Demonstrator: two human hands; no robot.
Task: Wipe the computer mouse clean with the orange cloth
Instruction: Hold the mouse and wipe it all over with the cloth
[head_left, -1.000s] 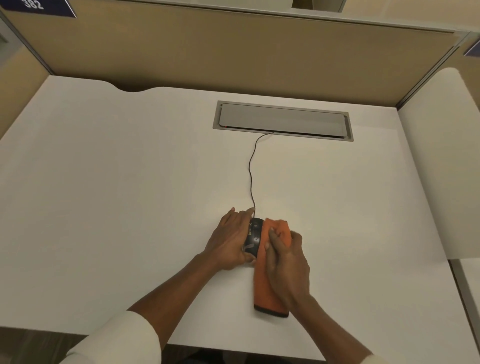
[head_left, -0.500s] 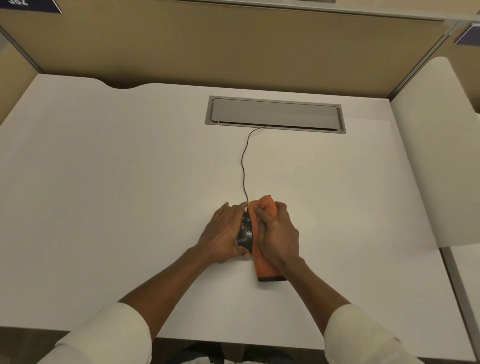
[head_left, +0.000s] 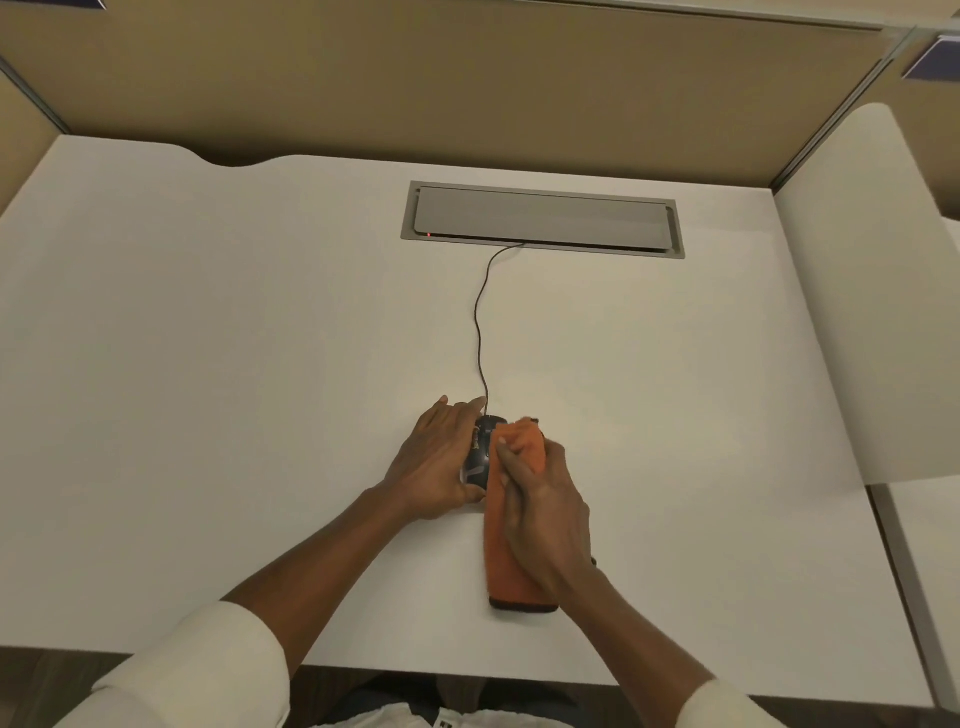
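Mouse (head_left: 480, 451) first, since everything turns on it: sits on the white desk (head_left: 208, 364), near the front edge and a little right of centre, pinned between two hands, its right half hidden under cloth. Then, from the biggest thing down. White desk, wide and flat, filling most of the view, with a shallow notch cut in its far-left edge. Tan partition panels (head_left: 467, 88) standing along the back and both sides. Second white surface (head_left: 857, 312) butting against the desk on the right. Grey cable-tray flap (head_left: 540, 218) set flush into the desk toward the back, with a tiny red light at its near-left corner. Two bare forearms reaching in from the bottom, pale sleeves pushed up at the elbows. Orange cloth (head_left: 506, 566), folded into a long strip with a dark-edged near end, lying on the desk and draped up over the mouse's right side. Right hand (head_left: 545, 509) clenched on the cloth's upper part, pressing it down against the mouse. Left hand (head_left: 439, 462) cupped flat against the mouse's left flank, fingers extended forward, thumb tucked at the rear, steadying it. Thin black cord (head_left: 479, 322) running from the mouse's nose in a loose curve back to the tray flap's front lip.
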